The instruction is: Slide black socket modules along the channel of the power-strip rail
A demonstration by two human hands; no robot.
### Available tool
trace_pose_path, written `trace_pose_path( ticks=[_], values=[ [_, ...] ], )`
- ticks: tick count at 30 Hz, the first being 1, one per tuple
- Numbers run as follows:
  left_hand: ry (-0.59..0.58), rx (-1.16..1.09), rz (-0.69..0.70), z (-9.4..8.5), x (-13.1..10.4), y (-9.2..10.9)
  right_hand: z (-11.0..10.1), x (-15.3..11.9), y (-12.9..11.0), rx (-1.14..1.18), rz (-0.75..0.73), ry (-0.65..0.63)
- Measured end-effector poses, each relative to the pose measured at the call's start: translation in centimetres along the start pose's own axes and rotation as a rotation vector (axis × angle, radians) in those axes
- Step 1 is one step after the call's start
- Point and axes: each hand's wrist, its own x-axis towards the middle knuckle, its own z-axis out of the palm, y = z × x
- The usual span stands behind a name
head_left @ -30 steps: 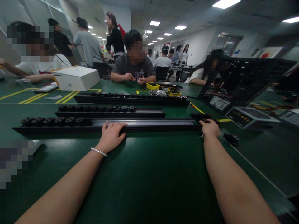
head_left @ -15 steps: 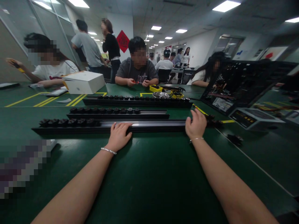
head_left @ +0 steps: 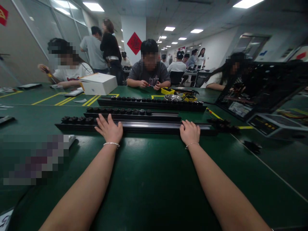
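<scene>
A long black rail with a shiny metal groove lies crosswise before me. Small black knobbed parts stand in a row on its left end. Over the rail, just right of those parts, my left hand is open with its fingers spread; whether the fingertips touch a part is hard to see. My right hand has its fingers curled over the rail's front edge, right of the middle. Beyond the right hand, a cluster of black parts sits by the rail's right end.
Behind are a shorter rail and a longer one, both carrying black parts. An open computer case and a grey power supply box stand right. A white box is at the back. A co-worker sits opposite.
My left hand has moved left along the rail and spread its fingers. My right hand has come left and down onto the rail. The view has turned slightly left.
</scene>
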Motion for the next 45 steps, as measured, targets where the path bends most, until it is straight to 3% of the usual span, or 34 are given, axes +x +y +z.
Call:
trace_pose_path(
  ticks=[5,10,17,23,33,45],
  values=[
    [-0.062,-0.016,-0.075,0.1,0.9,-1.6,-0.1,0.1,0.1,0.0,-0.02,-0.045],
    [-0.096,-0.038,-0.045,0.1,0.9,-1.5,-0.3,0.2,0.2,0.002,-0.02,-0.065],
    [-0.067,-0.071,-0.087,0.4,0.9,-1.2,-0.3,0.2,0.1,0.006,-0.016,-0.063],
    [0.027,-0.064,-0.184,0.0,1.5,-1.1,-0.1,0.2,0.1,-0.001,-0.011,-0.024],
    [0.011,-0.108,-0.186,-0.1,2.5,-2.6,-0.5,0.4,0.2,-0.013,-0.009,-0.083],
    [0.034,-0.078,-0.28,-0.5,2.0,-1.4,-0.5,0.2,0.0,-0.016,-0.002,-0.061]
  ],
)
